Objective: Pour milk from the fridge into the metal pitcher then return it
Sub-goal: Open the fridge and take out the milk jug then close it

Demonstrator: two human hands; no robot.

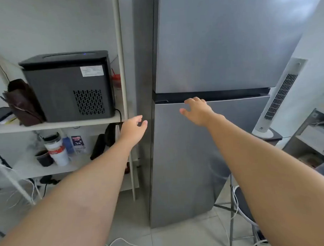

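A tall grey two-door fridge (210, 55) fills the middle of the view, both doors closed. My right hand (197, 110) reaches out with fingers spread, its fingertips at the dark gap along the top edge of the lower door (187, 168). My left hand (133, 127) is stretched forward at the fridge's left side edge, fingers loosely curled, holding nothing. No milk container from inside the fridge and no metal pitcher are in view.
A white shelf unit (51, 125) stands left of the fridge with a black appliance (70, 87) on top and cups and a milk carton (78, 143) below. A white tower fan (279, 99) stands at right. A folding chair (239, 212) and cables lie on the floor.
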